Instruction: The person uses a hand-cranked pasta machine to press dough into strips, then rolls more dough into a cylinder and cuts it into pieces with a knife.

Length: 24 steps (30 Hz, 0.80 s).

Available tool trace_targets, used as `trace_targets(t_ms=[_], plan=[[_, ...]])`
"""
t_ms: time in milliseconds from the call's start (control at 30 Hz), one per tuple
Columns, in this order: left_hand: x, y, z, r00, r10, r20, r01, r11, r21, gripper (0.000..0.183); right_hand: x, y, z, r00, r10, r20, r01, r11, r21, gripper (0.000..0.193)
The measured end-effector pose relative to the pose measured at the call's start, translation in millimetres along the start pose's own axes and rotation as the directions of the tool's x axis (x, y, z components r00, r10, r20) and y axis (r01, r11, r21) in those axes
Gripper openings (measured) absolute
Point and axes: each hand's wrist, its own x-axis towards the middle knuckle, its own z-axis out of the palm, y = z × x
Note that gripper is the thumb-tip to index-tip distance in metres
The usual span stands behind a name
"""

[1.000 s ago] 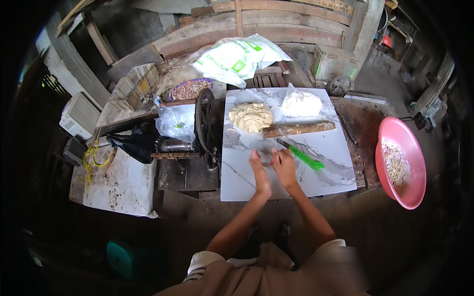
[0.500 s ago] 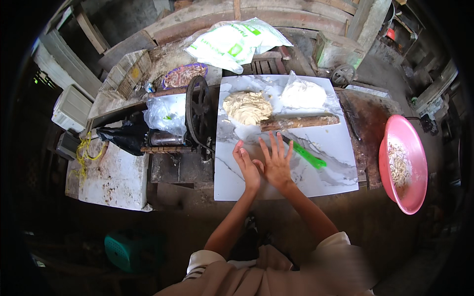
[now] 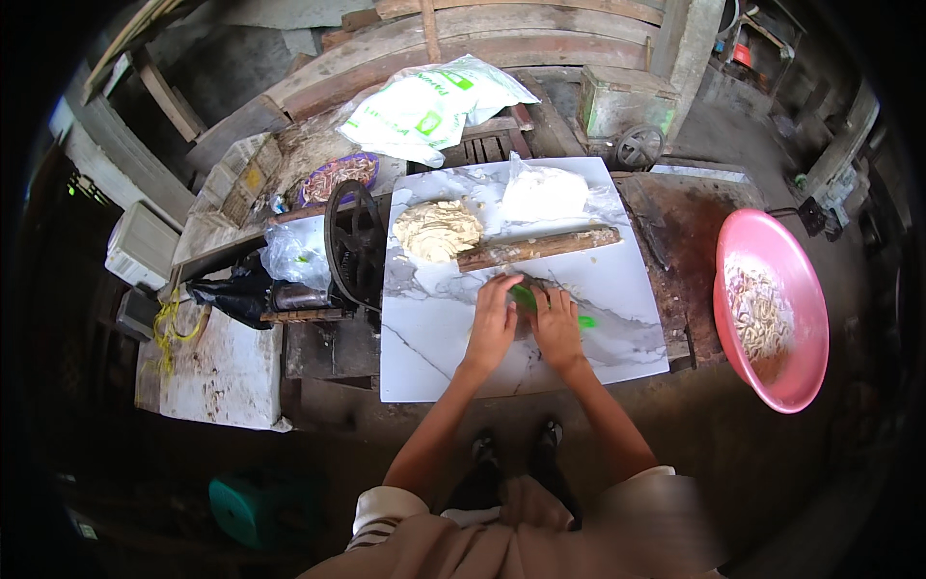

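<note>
Both my hands rest low over the marble-patterned board (image 3: 434, 357), side by side at its middle. My left hand (image 3: 493, 318) has its fingers stretched forward and slightly bent, with nothing visibly gripped. My right hand (image 3: 557, 326) lies beside it, fingers reaching forward over a green-handled tool (image 3: 587, 322). That tool is partly hidden under the fingers, its green showing between my hands and to the right. Beyond them lies a wooden rolling pin (image 3: 540, 248). A mound of pale dough (image 3: 437, 230) sits at the far left of the board, and a clear bag of white powder (image 3: 545, 193) at the far right.
A pink basin (image 3: 820, 318) with pale strips inside stands at the right. Left of the board is a machine with a dark wheel (image 3: 355, 241). Behind are a purple-rimmed tray of strips (image 3: 340, 178) and a white-and-green sack (image 3: 434, 111). A green stool (image 3: 241, 507) stands below.
My view has shifted, so the board sits further left. My right hand has moved from beside the green-handled tool to over it, and my spread fingers have drawn closer together.
</note>
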Motion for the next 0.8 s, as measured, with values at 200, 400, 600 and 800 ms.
trace_targets(t_ms=[200,400,600,800], plan=[[7.3,20.8,48.2,0.94,0.199,0.276,-0.242,0.962,0.129,0.043,-20.2,38.9,-46.8,0.994,0.108,-0.013,-0.104,0.982,0.156,0.031],[27.1,48.4,139.8,0.859,0.233,0.456,-0.353,0.915,0.196,0.043,-13.2,119.9,-80.2,0.953,0.301,-0.04,-0.301,0.954,0.008,0.034],[34.2,45.8,174.2,0.84,0.181,0.512,-0.338,0.912,0.231,0.05,-7.2,150.7,-83.3,0.942,0.329,-0.064,-0.326,0.944,0.043,0.035],[36.0,50.4,113.1,0.934,0.001,0.359,-0.083,0.974,0.213,0.053,44.9,125.1,-84.1,0.969,0.168,-0.18,-0.109,0.947,0.301,0.029]])
